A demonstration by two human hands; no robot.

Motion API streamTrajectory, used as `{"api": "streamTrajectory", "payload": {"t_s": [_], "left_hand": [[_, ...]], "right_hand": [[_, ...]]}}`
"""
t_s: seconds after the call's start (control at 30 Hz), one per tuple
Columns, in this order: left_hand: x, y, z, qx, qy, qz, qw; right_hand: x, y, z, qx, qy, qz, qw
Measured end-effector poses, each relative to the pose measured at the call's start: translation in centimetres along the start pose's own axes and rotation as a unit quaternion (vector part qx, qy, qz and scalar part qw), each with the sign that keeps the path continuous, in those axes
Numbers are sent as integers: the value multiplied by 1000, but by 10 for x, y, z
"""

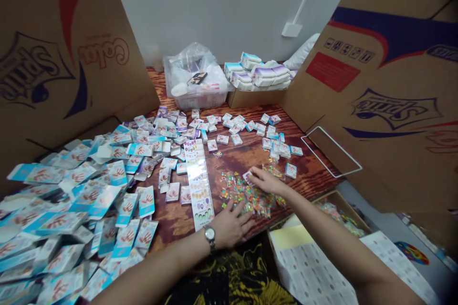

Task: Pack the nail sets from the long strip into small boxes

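Note:
My left hand (232, 226) lies with fingers spread at the near edge of the table, its fingertips beside a pile of small clear packets (238, 193) with bright green, orange and yellow bits. Over the far side of that pile, my right hand (266, 182) grips a small white printed piece (247, 177) by its edge; whether it is a card or a flat box I cannot tell. A long printed strip (198, 183) with rows of coloured ovals lies left of the packets. Small white printed boxes (236, 139) are scattered behind them.
Many blue-and-white cartons (118, 174) heap up on the left. Tall cardboard boxes (386, 90) wall both sides. At the back stand a clear plastic tub (200, 100) and a low carton (255, 98) of wrapped bundles. Printed sheets (311, 262) lie below the front edge.

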State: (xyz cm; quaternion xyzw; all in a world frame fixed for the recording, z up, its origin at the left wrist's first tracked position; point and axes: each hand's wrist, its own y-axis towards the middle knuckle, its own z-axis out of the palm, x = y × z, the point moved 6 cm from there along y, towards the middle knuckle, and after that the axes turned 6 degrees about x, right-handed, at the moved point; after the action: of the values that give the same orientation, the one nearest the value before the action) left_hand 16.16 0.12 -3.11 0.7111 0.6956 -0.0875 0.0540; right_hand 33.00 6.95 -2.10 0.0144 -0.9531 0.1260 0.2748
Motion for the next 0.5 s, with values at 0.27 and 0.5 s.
{"api": "streamTrajectory", "payload": {"t_s": [0.27, 0.5], "left_hand": [[14, -16, -19, -5, -21, -42, 999], [1, -33, -43, -93, -104, -81, 987]], "right_hand": [[-10, 36, -24, -84, -14, 21, 996], [47, 129, 1, 20, -77, -92, 993]]}}
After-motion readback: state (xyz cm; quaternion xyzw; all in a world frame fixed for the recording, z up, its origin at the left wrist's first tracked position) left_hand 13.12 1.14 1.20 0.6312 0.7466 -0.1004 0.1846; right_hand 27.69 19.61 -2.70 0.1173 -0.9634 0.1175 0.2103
